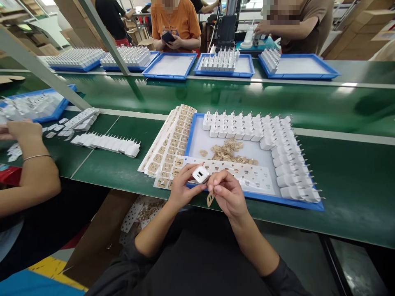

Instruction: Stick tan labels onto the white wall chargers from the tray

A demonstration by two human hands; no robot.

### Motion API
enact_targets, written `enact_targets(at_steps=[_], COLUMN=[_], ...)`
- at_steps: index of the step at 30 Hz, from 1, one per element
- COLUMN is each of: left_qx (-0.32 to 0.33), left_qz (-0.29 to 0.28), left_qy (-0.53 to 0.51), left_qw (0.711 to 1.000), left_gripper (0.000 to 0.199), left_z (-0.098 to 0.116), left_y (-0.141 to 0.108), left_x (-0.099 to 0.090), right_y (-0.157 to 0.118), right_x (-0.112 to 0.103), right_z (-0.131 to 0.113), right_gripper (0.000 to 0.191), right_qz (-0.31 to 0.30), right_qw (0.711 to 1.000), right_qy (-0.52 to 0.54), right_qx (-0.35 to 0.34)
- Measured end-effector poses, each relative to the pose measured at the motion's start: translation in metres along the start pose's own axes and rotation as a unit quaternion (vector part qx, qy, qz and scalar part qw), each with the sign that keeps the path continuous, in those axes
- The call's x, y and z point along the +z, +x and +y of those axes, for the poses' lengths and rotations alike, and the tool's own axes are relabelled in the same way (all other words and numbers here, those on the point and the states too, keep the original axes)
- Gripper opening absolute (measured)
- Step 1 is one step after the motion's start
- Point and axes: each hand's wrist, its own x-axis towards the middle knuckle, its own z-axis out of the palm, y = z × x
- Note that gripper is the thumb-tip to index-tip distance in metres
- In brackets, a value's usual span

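My left hand [183, 187] is closed around a white USB charger plug [200, 174], its port face turned up toward me. Between the fingertips of my right hand [227, 190] is a small tan sticker [210, 199] with cut-outs, held just beside the charger. Both hands are over the front edge of a blue-rimmed tray [285, 202]. Inside it, white chargers [240, 124] stand in rows along the back and right side, prongs up. A pile of tan pieces [228, 151] lies in the middle, and a mostly peeled sticker sheet [253, 174] lies across the front.
Tan sticker sheets [168, 154] are stacked left of the tray. Farther left are a row of chargers [106, 143] and a co-worker's arm [31, 164]. Across the green bench [345, 172], more blue trays [169, 77] stand before other people. A cardboard box [95, 238] sits below the edge.
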Motion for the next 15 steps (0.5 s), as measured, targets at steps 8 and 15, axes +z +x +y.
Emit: enact_targets(at_steps=[8, 15], left_qx=[0.045, 0.083], left_qz=[-0.003, -0.011], left_qy=[0.029, 0.066], left_qw=[0.999, 0.994], left_gripper=[0.046, 0.048], left_z=[0.013, 0.021], left_y=[-0.007, -0.004], left_x=[-0.004, -0.003], right_y=[0.0, 0.001], right_x=[-0.006, 0.001], right_z=[-0.01, -0.008], right_gripper=[0.015, 0.007], right_qz=[0.121, 0.135], right_qw=[0.981, 0.974], right_qy=[-0.145, -0.173], right_qx=[-0.044, -0.058])
